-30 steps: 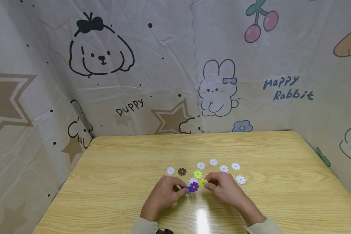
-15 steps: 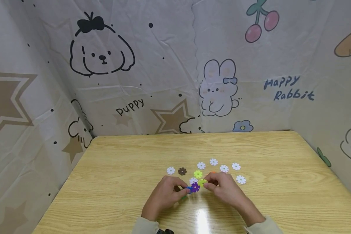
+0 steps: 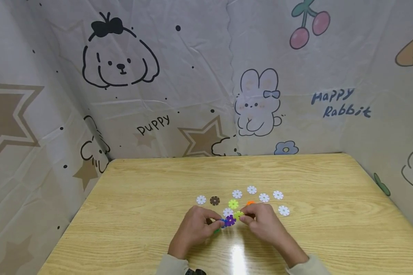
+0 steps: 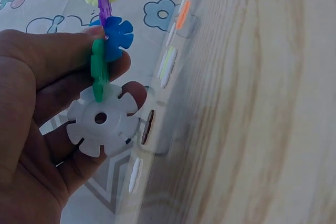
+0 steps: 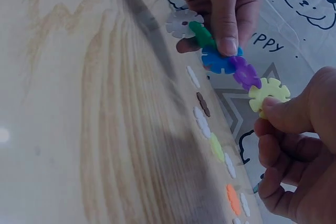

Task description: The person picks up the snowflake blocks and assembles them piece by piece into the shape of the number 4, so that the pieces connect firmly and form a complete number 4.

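Note:
Notched plastic snowflake discs are linked in a chain. My left hand (image 3: 194, 229) pinches its blue disc (image 4: 121, 38) between thumb and fingers. From the blue one hang a green disc (image 4: 98, 72) and a white disc (image 4: 118, 121), the white one lying against the fingers. On the other side a purple disc (image 5: 245, 74) is joined to the blue. My right hand (image 3: 266, 223) pinches a yellow disc (image 5: 270, 88) whose edge meets the purple disc. Whether their slots are engaged, I cannot tell. Both hands are just above the table.
Loose discs lie on the wooden table (image 3: 151, 191) beyond the hands: several white ones (image 3: 251, 190), a brown one (image 3: 215, 201), a yellow-green one (image 3: 233, 204) and an orange one (image 3: 250, 203), partly hidden by the right hand. A printed cloth (image 3: 192, 76) hangs behind.
The purple disc has shifted slightly right, toward the yellow disc. Both hands keep their pinch and have barely moved; the head view has tilted a little.

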### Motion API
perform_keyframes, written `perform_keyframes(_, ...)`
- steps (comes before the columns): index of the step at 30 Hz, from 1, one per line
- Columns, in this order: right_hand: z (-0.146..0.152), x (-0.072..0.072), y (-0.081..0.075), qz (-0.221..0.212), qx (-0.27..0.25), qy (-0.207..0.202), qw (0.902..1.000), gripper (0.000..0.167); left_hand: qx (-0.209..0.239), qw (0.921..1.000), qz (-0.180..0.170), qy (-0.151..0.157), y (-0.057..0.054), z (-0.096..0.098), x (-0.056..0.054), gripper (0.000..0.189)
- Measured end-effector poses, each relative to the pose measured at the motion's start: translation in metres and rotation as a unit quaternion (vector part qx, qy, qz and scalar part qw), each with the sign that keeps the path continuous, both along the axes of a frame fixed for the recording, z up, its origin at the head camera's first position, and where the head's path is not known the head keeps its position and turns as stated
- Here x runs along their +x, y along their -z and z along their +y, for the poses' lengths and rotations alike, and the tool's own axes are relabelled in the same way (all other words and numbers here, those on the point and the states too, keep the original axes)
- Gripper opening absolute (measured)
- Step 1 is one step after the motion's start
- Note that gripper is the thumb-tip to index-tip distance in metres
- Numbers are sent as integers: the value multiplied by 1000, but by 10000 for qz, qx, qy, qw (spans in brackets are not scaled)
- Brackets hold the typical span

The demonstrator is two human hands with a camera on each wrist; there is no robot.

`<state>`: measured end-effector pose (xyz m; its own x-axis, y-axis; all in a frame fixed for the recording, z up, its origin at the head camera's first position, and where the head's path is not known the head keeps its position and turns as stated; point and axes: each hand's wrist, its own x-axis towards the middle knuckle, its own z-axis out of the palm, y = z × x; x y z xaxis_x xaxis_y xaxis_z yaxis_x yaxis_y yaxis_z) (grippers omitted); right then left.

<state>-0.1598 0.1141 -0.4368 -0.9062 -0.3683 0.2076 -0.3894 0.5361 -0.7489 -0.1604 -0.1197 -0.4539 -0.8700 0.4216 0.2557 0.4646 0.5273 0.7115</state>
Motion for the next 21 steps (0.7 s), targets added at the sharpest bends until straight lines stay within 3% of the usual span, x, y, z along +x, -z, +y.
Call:
perform_keyframes(13,-9,0,2,176,-217,222,9994,16,78,9990,314,-322,3,2,0,6)
perform_keyframes(21,-11,-4,2,113,-115,73,9998,16,95,9991,104,-395,3,1,-1,5)
